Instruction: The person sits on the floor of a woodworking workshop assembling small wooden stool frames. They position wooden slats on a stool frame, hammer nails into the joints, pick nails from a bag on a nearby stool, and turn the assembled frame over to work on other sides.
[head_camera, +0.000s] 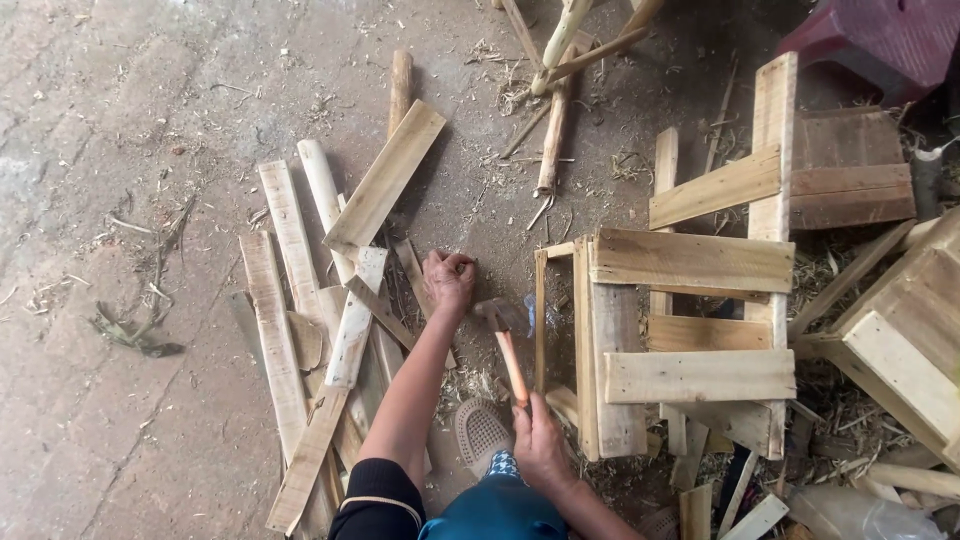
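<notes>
Right hand (540, 440) is wrapped tight around the handle of a hammer (505, 335), head sitting just left of the half-built slat crate (690, 340). Left hand (447, 280) is bunched up, fingertips down on the ground further left of the crate; can't tell what it's pinching. Loose planks (300, 330) crowd past it, and a grey slipper (481, 432) sits below the hammer.

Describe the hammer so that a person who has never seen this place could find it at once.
Start at the wooden frame of pale slats on the right. Just to its left, the right hand grips the hammer low on the handle, its head near the left hand on the ground. It is the only thing with a metal head and an orange handle; everything around it is bare wood.
</notes>
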